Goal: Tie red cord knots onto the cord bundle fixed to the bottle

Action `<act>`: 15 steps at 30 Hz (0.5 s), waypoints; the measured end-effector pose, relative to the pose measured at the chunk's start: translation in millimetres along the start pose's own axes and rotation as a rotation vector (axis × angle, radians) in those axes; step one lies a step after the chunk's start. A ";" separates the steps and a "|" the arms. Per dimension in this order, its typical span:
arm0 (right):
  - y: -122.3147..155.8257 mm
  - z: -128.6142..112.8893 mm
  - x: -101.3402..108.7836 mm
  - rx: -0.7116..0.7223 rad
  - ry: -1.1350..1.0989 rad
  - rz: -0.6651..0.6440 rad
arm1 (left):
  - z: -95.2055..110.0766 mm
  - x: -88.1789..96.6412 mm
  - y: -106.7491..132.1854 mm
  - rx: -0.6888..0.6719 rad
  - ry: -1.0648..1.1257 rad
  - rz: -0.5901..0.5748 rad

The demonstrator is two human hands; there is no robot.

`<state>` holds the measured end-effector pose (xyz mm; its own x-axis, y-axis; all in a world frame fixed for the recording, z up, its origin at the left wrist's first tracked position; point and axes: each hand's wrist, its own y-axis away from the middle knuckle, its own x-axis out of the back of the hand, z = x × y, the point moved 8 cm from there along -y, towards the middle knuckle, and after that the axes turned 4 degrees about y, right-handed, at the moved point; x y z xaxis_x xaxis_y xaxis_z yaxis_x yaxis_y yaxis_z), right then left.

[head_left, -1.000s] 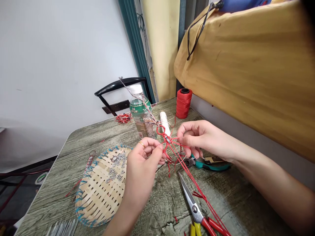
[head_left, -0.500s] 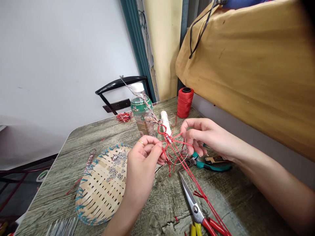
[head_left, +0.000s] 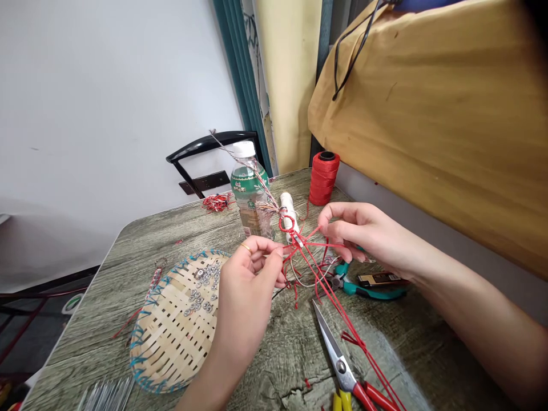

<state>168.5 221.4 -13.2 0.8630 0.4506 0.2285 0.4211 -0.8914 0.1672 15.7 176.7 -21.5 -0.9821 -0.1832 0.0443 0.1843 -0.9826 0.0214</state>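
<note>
Several red cords (head_left: 319,274) run from a knot near a metal ring (head_left: 299,277) down toward the table's near edge. My left hand (head_left: 250,285), a ring on one finger, is closed in a pinch on the red cords at the knot. My right hand (head_left: 359,231) is closed too, pinching a red strand and drawing it out to the right. A braided multicolour cord (head_left: 240,160) rises from the knot up to the back left, past a plastic bottle (head_left: 250,194).
A woven bamboo tray (head_left: 171,337) holding several small metal rings lies at the left. Red-handled scissors (head_left: 342,365), green pliers (head_left: 363,288), a lighter, a red thread spool (head_left: 323,178) and a white spool (head_left: 289,211) lie on the wooden table (head_left: 274,354). A yellow cloth hangs at right.
My right hand has moved up and to the right, pulling its red strand taut. The left hand keeps its pinch at the knot, barely shifted.
</note>
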 end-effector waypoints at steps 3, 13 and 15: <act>-0.5 0.3 3.8 0.010 -0.012 0.034 | 2.5 -0.1 0.4 -0.002 -0.025 -0.006; -1.0 -7.2 9.0 0.092 -0.038 0.111 | 1.8 -1.9 -3.6 0.014 -0.033 -0.007; -0.1 -8.5 10.3 0.103 -0.010 0.110 | 2.2 1.2 -3.9 0.015 -0.033 0.012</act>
<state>175.0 226.6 -2.7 0.9082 0.3496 0.2303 0.3497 -0.9359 0.0419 13.9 180.3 -19.3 -0.9779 -0.1938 0.0779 0.1970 -0.9798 0.0357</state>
